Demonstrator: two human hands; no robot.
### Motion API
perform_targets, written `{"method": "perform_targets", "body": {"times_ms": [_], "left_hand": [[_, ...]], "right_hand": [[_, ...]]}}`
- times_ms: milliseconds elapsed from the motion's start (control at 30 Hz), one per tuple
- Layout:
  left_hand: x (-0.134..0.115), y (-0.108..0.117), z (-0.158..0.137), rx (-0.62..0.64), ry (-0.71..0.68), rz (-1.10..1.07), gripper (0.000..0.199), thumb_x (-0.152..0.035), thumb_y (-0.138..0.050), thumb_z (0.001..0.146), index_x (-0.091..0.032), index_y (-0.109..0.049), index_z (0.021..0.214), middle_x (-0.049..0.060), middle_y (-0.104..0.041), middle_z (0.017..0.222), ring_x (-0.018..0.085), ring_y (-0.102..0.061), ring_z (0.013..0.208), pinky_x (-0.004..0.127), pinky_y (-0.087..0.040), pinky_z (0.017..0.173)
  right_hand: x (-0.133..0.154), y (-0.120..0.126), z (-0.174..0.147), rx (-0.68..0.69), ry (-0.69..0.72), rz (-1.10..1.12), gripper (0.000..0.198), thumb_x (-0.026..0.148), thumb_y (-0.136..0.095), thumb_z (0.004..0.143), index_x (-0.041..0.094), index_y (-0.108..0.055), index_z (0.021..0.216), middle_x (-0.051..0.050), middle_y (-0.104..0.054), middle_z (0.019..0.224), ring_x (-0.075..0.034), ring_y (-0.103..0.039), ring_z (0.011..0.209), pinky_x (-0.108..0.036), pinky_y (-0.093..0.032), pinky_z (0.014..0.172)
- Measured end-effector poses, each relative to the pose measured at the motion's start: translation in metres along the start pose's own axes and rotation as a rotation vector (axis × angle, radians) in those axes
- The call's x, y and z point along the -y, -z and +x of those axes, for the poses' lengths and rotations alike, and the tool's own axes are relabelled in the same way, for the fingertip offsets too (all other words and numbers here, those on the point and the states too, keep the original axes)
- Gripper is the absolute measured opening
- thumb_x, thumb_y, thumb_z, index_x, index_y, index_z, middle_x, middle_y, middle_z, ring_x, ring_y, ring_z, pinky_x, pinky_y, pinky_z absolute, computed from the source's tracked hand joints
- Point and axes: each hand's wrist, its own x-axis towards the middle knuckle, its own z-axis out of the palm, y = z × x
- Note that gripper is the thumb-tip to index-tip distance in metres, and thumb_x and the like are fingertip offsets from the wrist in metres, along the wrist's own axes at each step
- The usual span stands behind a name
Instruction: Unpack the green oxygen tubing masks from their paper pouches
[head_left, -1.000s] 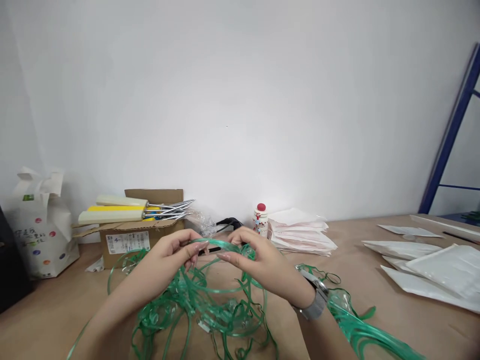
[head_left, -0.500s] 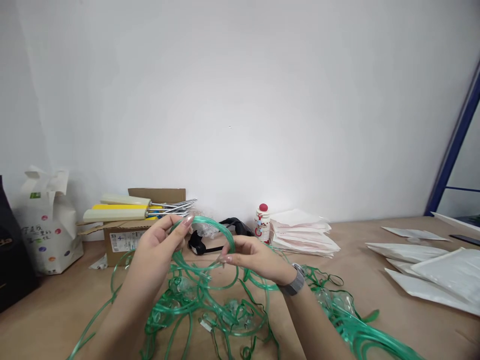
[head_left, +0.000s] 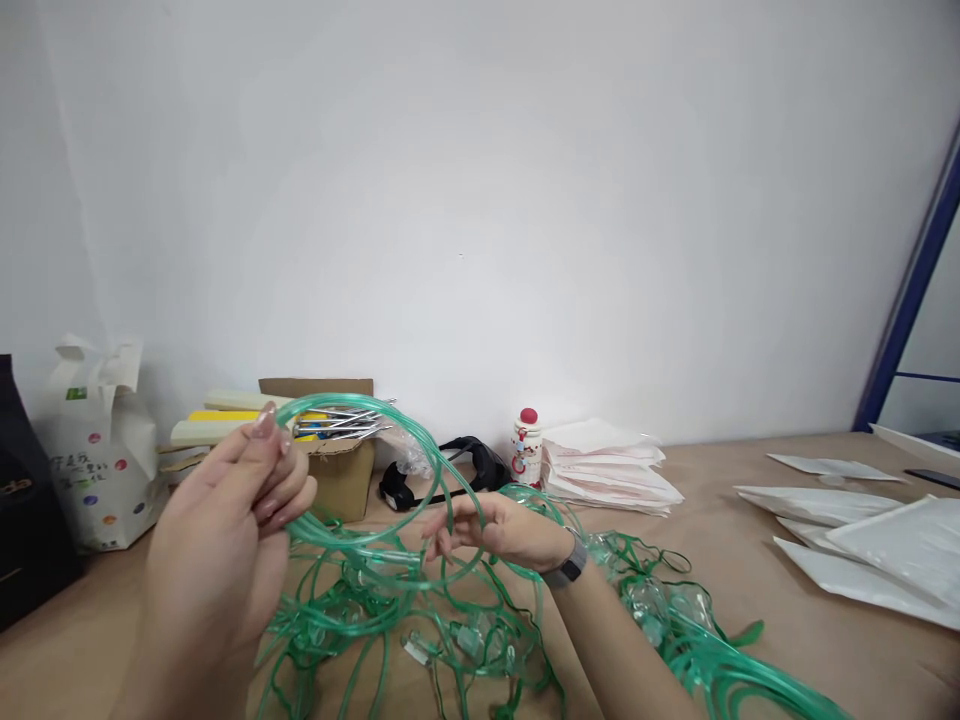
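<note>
My left hand (head_left: 244, 505) is closed on one side of a coil of thin green tubing (head_left: 397, 425), pinching its loops between thumb and fingers. The coil hangs in the air above the table. At its right side my right hand (head_left: 499, 530), a watch on its wrist, curls loosely round strands of the same tubing. Part of that grip is hidden. Below both hands lies a tangle of clear plastic masks (head_left: 480, 640) with green straps and tubing. Another heap of green tubing (head_left: 750, 675), with clear mask pieces, lies to the right of my right forearm.
Along the wall stand a white paper bag (head_left: 105, 460), a cardboard box (head_left: 349, 480) with metal-rod tools, a black strapped item (head_left: 480, 465) and a red-topped bottle (head_left: 528, 450). Stacked white packets (head_left: 607, 470) lie beside it. More flat white packets (head_left: 892, 540) are at right.
My left hand has moved left and nearer the camera, drawing the tubing coil wider. My right hand has shifted slightly right and its fingers have loosened.
</note>
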Motion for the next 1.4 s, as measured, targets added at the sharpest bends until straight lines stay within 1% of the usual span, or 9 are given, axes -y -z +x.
{"method": "perform_targets", "body": {"times_ms": [100,300,467,600,800,1000,1133,1267,1400], "left_hand": [[-0.005,0.006,0.002,-0.058,-0.094,-0.019,0.030,-0.024,-0.053,0.086,-0.017,-0.045,0.058,-0.005,-0.020,0.056,0.008,-0.012,0.047,0.019,-0.015,0.036],[-0.016,0.012,0.004,-0.145,-0.233,-0.071,0.025,-0.009,-0.053,0.082,-0.019,-0.046,0.061,-0.006,-0.020,0.056,0.010,-0.007,0.048,0.023,-0.009,0.035],[-0.022,0.015,0.003,-0.178,-0.270,-0.072,0.024,-0.003,-0.054,0.076,-0.021,-0.047,0.061,-0.007,-0.022,0.053,0.011,-0.004,0.046,0.025,-0.007,0.033],[-0.015,0.016,0.008,-0.179,-0.239,-0.077,0.023,-0.007,-0.052,0.081,-0.018,-0.049,0.060,-0.007,-0.026,0.048,0.007,-0.012,0.042,0.019,-0.012,0.033],[0.007,0.014,0.018,-0.071,-0.106,-0.004,0.020,-0.012,-0.059,0.076,-0.015,-0.048,0.060,-0.008,-0.029,0.048,0.004,-0.021,0.041,0.014,-0.018,0.035],[0.021,-0.002,0.008,0.169,0.104,0.278,0.027,-0.039,-0.067,0.072,-0.016,-0.054,0.067,-0.008,-0.031,0.052,0.003,-0.021,0.044,0.014,-0.018,0.038],[0.027,-0.014,-0.003,0.327,0.202,0.358,0.031,-0.045,-0.064,0.074,-0.016,-0.055,0.072,-0.008,-0.031,0.051,0.004,-0.020,0.044,0.016,-0.016,0.040],[0.042,-0.019,-0.006,0.278,0.134,0.336,0.031,-0.047,-0.060,0.076,-0.017,-0.054,0.074,-0.009,-0.030,0.051,0.005,-0.021,0.044,0.017,-0.018,0.041],[0.061,-0.021,0.002,0.251,0.198,0.273,0.035,-0.050,-0.062,0.073,-0.018,-0.050,0.069,-0.010,-0.031,0.046,0.004,-0.022,0.040,0.017,-0.018,0.039]], "right_hand": [[-0.006,0.004,0.001,-0.102,-0.046,-0.063,0.077,0.079,-0.035,0.070,0.012,-0.066,0.092,-0.004,-0.053,0.074,-0.020,-0.059,0.083,-0.037,-0.044,0.084],[-0.018,0.021,0.002,-0.317,-0.186,-0.385,0.045,0.057,-0.065,0.068,0.013,-0.066,0.080,-0.003,-0.059,0.071,-0.017,-0.056,0.070,-0.033,-0.046,0.073],[-0.017,0.029,0.002,-0.645,-0.208,-0.733,0.038,0.047,-0.053,0.080,0.015,-0.063,0.064,-0.004,-0.051,0.075,-0.020,-0.048,0.083,-0.037,-0.038,0.081],[-0.003,0.025,-0.003,-0.663,-0.277,-0.823,0.042,0.050,-0.050,0.081,0.015,-0.063,0.062,-0.002,-0.050,0.066,-0.019,-0.050,0.073,-0.034,-0.040,0.073],[0.028,0.021,-0.024,-0.291,-0.441,-0.640,0.046,0.056,-0.055,0.076,0.013,-0.065,0.061,-0.002,-0.058,0.053,-0.015,-0.055,0.054,-0.027,-0.043,0.056],[0.052,0.007,-0.028,-0.659,-0.068,-0.578,0.038,0.046,-0.060,0.077,0.019,-0.058,0.103,-0.008,-0.061,0.107,-0.020,-0.057,0.097,-0.035,-0.047,0.081],[0.059,-0.017,-0.023,-0.513,0.060,-0.394,0.061,0.033,-0.072,0.070,0.027,-0.045,0.125,-0.007,-0.045,0.135,-0.020,-0.042,0.123,-0.039,-0.037,0.100],[0.061,-0.037,-0.018,-0.364,-0.066,-0.114,0.033,0.036,-0.063,0.078,0.018,-0.060,0.105,0.000,-0.062,0.073,-0.011,-0.059,0.065,-0.026,-0.049,0.063],[0.063,-0.042,-0.016,-0.522,-0.048,0.188,0.030,0.041,-0.060,0.080,0.015,-0.063,0.094,0.012,-0.025,0.048,-0.002,-0.016,0.038,-0.016,-0.014,0.035]]}}
